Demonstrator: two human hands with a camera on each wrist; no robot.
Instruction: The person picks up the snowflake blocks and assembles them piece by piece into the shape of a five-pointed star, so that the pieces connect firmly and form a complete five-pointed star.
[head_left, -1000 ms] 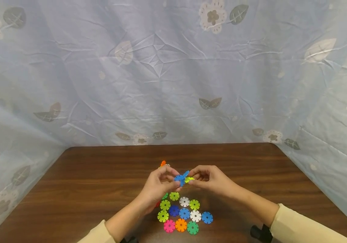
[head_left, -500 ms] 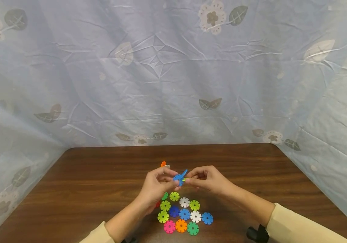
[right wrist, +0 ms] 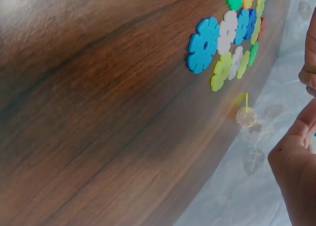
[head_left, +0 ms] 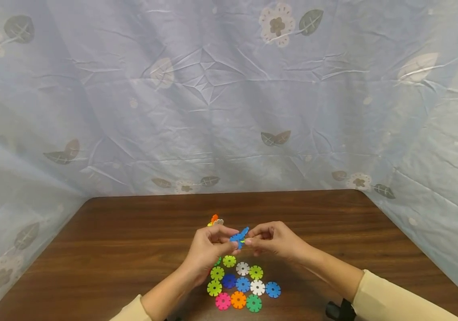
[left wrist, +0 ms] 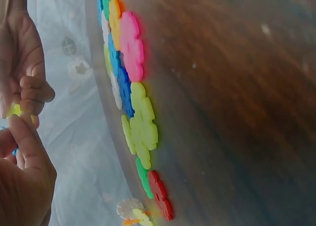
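Note:
Above the table, my left hand pinches a blue notched snowflake disc between thumb and fingers. A second blue disc stands at an angle to it, seemingly joined. Facing it, my right hand pinches a yellow-green snowflake disc against the blue ones. Only a thin edge of this disc shows in the head view; fingers cover the rest. Whether it sits in a slot, I cannot tell.
Below the hands, several loose discs lie flat, among them a pink disc, an orange disc and a blue disc. Behind my left hand stands a cluster with an orange disc. A patterned curtain surrounds the wooden table.
The yellow-green disc, broadly visible a second ago, has turned edge-on and moved left against the blue discs. The blue pieces have tilted slightly in my left hand. The loose discs lie unchanged.

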